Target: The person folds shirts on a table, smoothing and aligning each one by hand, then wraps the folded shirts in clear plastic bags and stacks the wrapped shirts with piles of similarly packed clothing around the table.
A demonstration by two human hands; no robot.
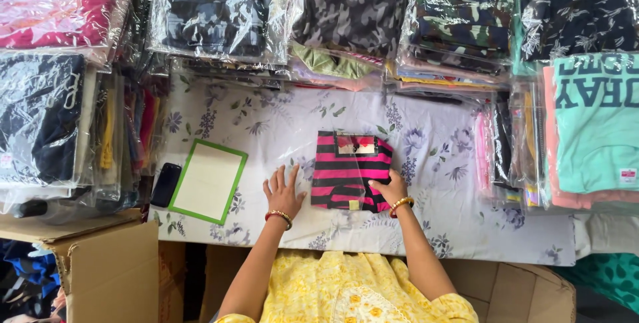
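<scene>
1. The left hand lay flat, fingers spread, on the floral worktop.
2. The right hand pinched the pink-and-black striped folded garment at its lower right edge, mid-worktop.

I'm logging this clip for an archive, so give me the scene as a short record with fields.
setting: work surface under a floral cloth, ringed by stacks of bagged garments
left hand: flat on the cloth, fingers spread, beside the garment
right hand: on the lower right corner of the pink and black striped garment
garment state: folded, in clear plastic
nearby: green-bordered board, dark phone, cardboard box
</scene>
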